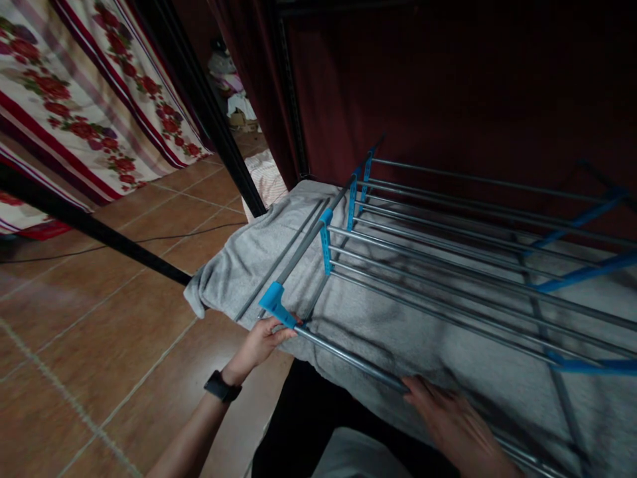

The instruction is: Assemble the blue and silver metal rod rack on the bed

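Observation:
A rack of grey metal tubes (348,358) with blue plastic connectors lies across a grey blanket in front of me. My left hand (271,340) grips it at the near left corner, its fingers closed under the blue corner connector (277,305). Farther right along the same near tube, my right hand (450,415) is closed over the metal, with its fingertips partly hidden. Blue slotted brackets (326,249) join several thin parallel rods (428,255) to the side bar. Two loose-looking thin rods (281,259) lie on the blanket beyond the left side bar.
The grey blanket (239,272) covers a bed with black frame posts (209,99). Tiled floor (134,318) stretches to the left, crossed by a dark cable (124,243). A floral curtain (84,99) hangs at upper left, and a dark red panel (438,86) stands behind the rack.

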`<state>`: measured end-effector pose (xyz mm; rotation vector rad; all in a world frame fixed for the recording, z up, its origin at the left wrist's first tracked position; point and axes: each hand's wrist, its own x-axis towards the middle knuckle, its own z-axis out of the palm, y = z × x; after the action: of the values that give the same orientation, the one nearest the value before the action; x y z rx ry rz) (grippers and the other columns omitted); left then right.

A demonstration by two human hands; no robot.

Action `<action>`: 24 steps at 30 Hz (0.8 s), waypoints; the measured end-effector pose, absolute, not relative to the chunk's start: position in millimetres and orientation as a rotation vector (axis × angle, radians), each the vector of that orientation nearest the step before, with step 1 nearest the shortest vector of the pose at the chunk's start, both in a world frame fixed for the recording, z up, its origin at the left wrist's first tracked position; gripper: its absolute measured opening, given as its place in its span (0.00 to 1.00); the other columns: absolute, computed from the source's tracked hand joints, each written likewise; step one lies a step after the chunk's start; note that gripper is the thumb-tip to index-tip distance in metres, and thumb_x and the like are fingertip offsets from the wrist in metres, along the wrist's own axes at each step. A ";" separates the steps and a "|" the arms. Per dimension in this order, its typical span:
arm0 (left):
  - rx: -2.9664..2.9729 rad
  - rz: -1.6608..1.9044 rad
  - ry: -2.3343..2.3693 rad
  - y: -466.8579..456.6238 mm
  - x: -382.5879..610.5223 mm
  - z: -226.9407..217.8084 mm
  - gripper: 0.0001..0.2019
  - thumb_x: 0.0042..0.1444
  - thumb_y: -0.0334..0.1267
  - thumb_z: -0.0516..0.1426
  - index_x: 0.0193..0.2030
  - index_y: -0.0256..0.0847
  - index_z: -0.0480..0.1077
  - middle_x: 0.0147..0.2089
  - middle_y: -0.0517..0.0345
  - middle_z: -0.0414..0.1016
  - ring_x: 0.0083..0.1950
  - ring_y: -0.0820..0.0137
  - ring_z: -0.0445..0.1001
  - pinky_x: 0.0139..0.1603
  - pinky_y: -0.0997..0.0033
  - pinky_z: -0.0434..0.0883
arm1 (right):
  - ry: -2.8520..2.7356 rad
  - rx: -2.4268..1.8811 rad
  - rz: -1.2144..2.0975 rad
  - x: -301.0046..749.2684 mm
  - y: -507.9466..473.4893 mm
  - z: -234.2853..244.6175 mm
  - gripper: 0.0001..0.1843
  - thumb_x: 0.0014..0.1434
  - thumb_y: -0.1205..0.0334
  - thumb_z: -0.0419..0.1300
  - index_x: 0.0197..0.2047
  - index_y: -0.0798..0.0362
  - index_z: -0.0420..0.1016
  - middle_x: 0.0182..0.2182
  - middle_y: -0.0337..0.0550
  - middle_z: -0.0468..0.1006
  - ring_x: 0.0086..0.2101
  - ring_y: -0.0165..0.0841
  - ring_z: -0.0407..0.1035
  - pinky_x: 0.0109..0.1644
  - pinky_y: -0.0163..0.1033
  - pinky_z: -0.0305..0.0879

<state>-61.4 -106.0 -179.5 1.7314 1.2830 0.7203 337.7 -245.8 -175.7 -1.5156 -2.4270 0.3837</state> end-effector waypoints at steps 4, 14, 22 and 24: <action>1.744 0.709 1.279 -105.1 -62.8 -179.8 0.19 0.57 0.55 0.61 0.42 0.43 0.80 0.44 0.50 0.83 0.46 0.59 0.80 0.52 0.61 0.75 | -2.438 -1.506 0.351 336.8 -246.9 -171.7 0.15 0.71 0.64 0.46 0.55 0.45 0.70 0.39 0.38 0.81 0.35 0.33 0.77 0.35 0.39 0.70; 1.737 0.761 1.284 -112.7 -56.7 -181.0 0.17 0.59 0.53 0.60 0.46 0.42 0.78 0.47 0.50 0.82 0.49 0.59 0.79 0.55 0.59 0.75 | -2.499 -1.506 0.191 336.6 -247.6 -169.0 0.14 0.73 0.59 0.46 0.54 0.46 0.70 0.39 0.39 0.81 0.34 0.31 0.76 0.39 0.38 0.70; 1.743 0.819 1.308 -115.4 -49.1 -176.8 0.15 0.60 0.50 0.58 0.42 0.41 0.78 0.49 0.48 0.81 0.50 0.59 0.79 0.55 0.60 0.75 | -2.551 -1.559 0.213 331.1 -252.1 -165.9 0.14 0.74 0.59 0.45 0.55 0.46 0.69 0.41 0.40 0.80 0.35 0.32 0.76 0.40 0.39 0.67; 1.745 0.819 1.355 -114.9 -49.6 -178.0 0.17 0.58 0.52 0.59 0.41 0.41 0.78 0.49 0.48 0.82 0.51 0.58 0.79 0.56 0.59 0.75 | -2.542 -1.563 0.198 330.0 -250.9 -166.6 0.14 0.74 0.59 0.46 0.55 0.46 0.69 0.42 0.41 0.81 0.36 0.32 0.76 0.40 0.39 0.66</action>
<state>-49.6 -114.9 -178.0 1.7447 1.3547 0.8189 330.0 -250.9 -166.6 -1.5635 -2.5422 0.1983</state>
